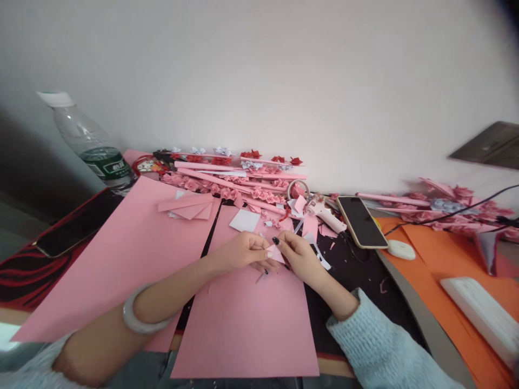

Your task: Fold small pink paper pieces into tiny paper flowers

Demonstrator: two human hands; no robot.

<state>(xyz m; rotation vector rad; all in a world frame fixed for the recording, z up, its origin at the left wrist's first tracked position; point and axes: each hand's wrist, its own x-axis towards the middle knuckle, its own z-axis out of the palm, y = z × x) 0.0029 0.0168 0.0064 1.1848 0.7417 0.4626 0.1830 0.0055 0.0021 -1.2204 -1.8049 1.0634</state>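
Note:
A small folded piece of pink paper [276,253] is pinched between both hands above a large pink sheet [251,324]. My left hand [249,251] closes on its left side, thumb on top. From the right, my right hand [300,256] grips the other edge between thumb and fingers. Part of the piece is hidden by the fingers. Just beyond the hands lies a white paper square [244,220]. A stack of folded pink paper [188,206] rests on a second pink sheet [133,254] to the left.
Pink paper flowers and rolled stems [227,183] line the wall. A glue gun [326,213], a tape roll [298,188] and a phone [360,221] lie right of centre. A water bottle [93,146] stands at left. Orange sheets [433,259] and a white earbud case [401,249] are at right.

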